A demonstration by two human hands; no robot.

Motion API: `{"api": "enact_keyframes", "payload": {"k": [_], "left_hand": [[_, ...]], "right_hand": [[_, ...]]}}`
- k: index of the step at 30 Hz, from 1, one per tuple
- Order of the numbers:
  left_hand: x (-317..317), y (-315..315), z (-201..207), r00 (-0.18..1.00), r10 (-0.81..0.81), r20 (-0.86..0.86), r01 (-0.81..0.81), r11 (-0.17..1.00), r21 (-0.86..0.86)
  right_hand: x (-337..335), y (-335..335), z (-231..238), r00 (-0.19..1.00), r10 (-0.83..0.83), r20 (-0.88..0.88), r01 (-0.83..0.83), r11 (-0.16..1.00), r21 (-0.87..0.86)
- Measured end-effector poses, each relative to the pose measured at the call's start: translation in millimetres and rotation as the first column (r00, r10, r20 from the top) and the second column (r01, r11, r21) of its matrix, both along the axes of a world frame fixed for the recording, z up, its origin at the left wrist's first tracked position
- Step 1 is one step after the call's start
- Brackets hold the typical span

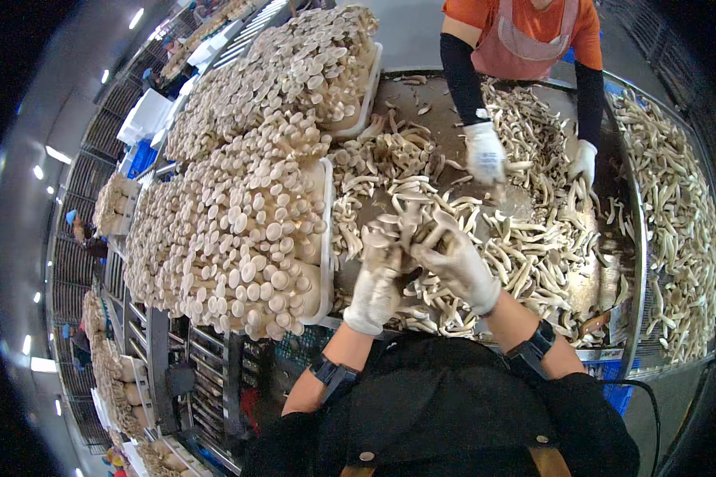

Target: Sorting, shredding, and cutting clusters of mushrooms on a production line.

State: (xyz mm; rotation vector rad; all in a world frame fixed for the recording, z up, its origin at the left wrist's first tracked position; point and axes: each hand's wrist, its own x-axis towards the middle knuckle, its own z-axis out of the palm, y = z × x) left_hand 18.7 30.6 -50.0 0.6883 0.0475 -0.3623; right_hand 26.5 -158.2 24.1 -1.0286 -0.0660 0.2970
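Both my hands wear white gloves and meet over the near part of the sorting table (358, 274). My left hand (374, 290) is closed round a small clump of mushrooms (383, 229), caps upward. Close beside it, my right hand (463, 269) has its fingers bent round a mushroom (437, 230) at the clump's right side; the fingertips are partly hidden. Loose pale mushrooms (525, 270) lie heaped beneath and to the right of my hands. A darker pile of mushrooms (394, 151) sits farther off.
White trays (327, 230) packed with growing mushrooms (231, 238) stand at the left. Opposite, a co-worker's gloved hands (485, 155) work among loose mushrooms. A mesh bin of mushrooms (676, 215) is at the right. A wooden-handled knife (595, 323) lies near the table's front edge.
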Motion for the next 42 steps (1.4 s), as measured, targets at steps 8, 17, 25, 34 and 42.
{"api": "enact_keyframes", "payload": {"k": [8, 17, 25, 34, 42], "left_hand": [[-4.9, -25.2, 32.4, 0.987, 0.149, 0.06, -0.147, 0.989, -0.037], [-9.4, -50.7, 51.4, 0.967, 0.25, -0.04, -0.217, 0.899, 0.38], [7.4, -21.3, 43.2, 0.936, 0.305, -0.177, -0.292, 0.952, 0.095], [-8.1, -30.7, 19.3, 0.984, 0.18, -0.004, -0.179, 0.979, 0.096], [-32.7, -16.7, -18.8, 0.991, 0.035, -0.132, 0.004, 0.96, 0.281]], "right_hand": [[8.1, -9.0, -21.3, 1.0, 0.026, -0.006, -0.025, 0.997, 0.079], [8.3, -3.0, -32.5, 0.986, -0.154, -0.064, 0.155, 0.988, 0.013], [-5.6, -41.2, -2.8, 0.972, -0.028, -0.234, 0.045, 0.997, 0.068], [1.9, -14.6, -69.8, 0.972, 0.151, 0.179, -0.122, 0.979, -0.162], [-25.7, -23.4, -82.4, 0.988, -0.016, 0.156, 0.062, 0.955, -0.292]]}}
